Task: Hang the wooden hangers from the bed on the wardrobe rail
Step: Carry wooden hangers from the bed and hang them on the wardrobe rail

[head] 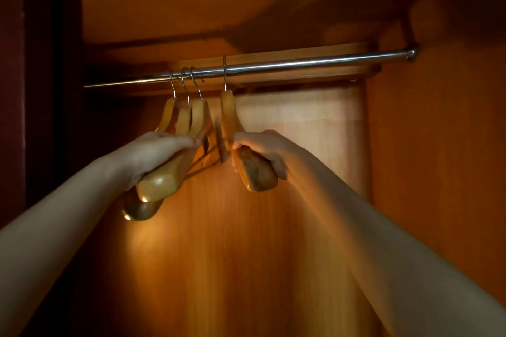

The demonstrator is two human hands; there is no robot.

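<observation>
A metal wardrobe rail (301, 63) runs across the top of the wardrobe. Three wooden hangers (189, 117) hang close together from its left part by their metal hooks. My left hand (153, 156) is closed over their near shoulders. A single wooden hanger (230, 115) hangs a little further right, its hook over the rail. My right hand (262, 150) grips this hanger's near shoulder, whose rounded end sticks out below my fingers. The bed is out of view.
The wardrobe's wooden back panel (219, 241) fills the space below the rail. A wooden side wall (438, 145) closes the right, where the rail ends in a bracket (412, 52). A dark edge (41, 90) stands at the left. The rail's right part carries nothing.
</observation>
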